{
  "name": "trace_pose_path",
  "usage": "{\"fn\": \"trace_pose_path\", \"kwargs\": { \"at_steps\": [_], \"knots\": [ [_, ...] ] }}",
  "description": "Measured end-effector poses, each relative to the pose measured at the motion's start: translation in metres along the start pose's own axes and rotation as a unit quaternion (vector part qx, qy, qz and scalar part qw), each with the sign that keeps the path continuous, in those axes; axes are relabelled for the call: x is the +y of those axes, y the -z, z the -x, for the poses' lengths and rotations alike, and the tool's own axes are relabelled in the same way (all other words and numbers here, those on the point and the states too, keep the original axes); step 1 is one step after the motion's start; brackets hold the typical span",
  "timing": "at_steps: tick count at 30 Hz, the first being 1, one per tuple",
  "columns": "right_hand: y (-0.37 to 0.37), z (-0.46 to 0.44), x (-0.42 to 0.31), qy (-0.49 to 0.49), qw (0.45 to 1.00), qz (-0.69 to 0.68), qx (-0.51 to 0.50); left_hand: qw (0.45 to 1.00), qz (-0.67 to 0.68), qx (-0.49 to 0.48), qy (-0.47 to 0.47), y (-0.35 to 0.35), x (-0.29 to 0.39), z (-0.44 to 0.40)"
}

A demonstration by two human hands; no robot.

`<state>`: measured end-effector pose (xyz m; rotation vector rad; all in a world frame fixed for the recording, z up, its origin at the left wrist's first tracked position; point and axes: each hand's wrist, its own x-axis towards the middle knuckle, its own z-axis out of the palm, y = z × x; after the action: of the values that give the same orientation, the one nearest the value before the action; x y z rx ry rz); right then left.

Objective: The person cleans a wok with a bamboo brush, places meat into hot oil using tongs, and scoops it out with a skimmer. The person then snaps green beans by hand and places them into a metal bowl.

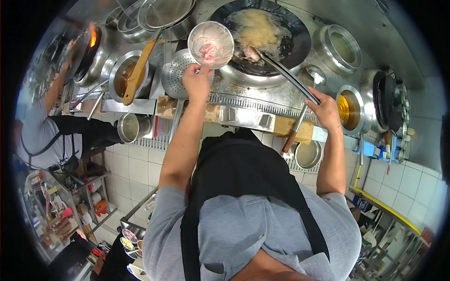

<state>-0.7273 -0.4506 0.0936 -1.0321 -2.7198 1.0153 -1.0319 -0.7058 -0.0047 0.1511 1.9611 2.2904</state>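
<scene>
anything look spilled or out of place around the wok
Nothing looks clearly spilled or broken around the wok. Slightly awkward, though: the perforated skimmer and the ladle have handles jutting past the front edge of the stove, where they might get knocked.

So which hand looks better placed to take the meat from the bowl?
Likely the right hand: it holds the tongs, while the left hand is busy holding the bowl.

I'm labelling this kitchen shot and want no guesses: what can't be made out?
In the head view:
Round black metal wok: its floor, hidden by pale bubbling froth.
Left hand: some fingertips, hidden beneath the round bowl coated in whitish paste.
Jumbled red, brown and white items at lower left: too small and blurred.
</scene>
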Motion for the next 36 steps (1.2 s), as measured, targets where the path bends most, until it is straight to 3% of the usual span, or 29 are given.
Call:
{"fn": "trace_pose_path", "kwargs": {
  "at_steps": [4,7,13,18,21,24,27,28,31,36],
  "knots": [
    [-0.003,-0.013,0.012,-0.044,0.996,0.078,0.030,1.000,0.016,-0.014,-0.004,-0.006,0.000,0.002],
    [-0.011,-0.015,0.017,-0.020,0.989,0.098,0.105,0.999,0.047,-0.025,0.006,-0.011,-0.004,0.008],
    [0.000,0.014,-0.017,0.050,0.993,-0.089,0.050,0.998,0.028,-0.049,0.000,-0.015,-0.001,0.018],
    [-0.013,0.010,-0.047,0.095,0.995,0.035,0.007,0.997,-0.004,-0.080,-0.009,-0.029,0.005,0.027],
    [-0.004,0.011,-0.054,0.053,0.997,0.060,-0.009,0.998,-0.024,-0.053,0.002,-0.028,0.005,0.022],
    [-0.002,0.009,-0.022,0.079,0.996,0.016,0.044,0.998,-0.045,-0.042,-0.007,-0.022,0.008,0.014],
    [0.001,0.001,0.009,0.045,0.995,0.034,0.079,0.999,-0.024,-0.029,0.006,-0.015,0.008,0.008],
    [0.002,-0.005,0.015,-0.015,0.996,0.050,0.071,0.999,-0.017,-0.030,0.007,-0.012,0.007,0.008],
    [-0.005,-0.026,0.037,-0.039,0.989,0.102,0.095,0.999,-0.002,-0.034,-0.002,-0.012,0.002,0.008],
    [-0.010,-0.034,0.043,-0.054,0.986,0.062,0.148,0.999,0.012,-0.041,-0.007,-0.016,-0.001,0.018]
  ]
}}
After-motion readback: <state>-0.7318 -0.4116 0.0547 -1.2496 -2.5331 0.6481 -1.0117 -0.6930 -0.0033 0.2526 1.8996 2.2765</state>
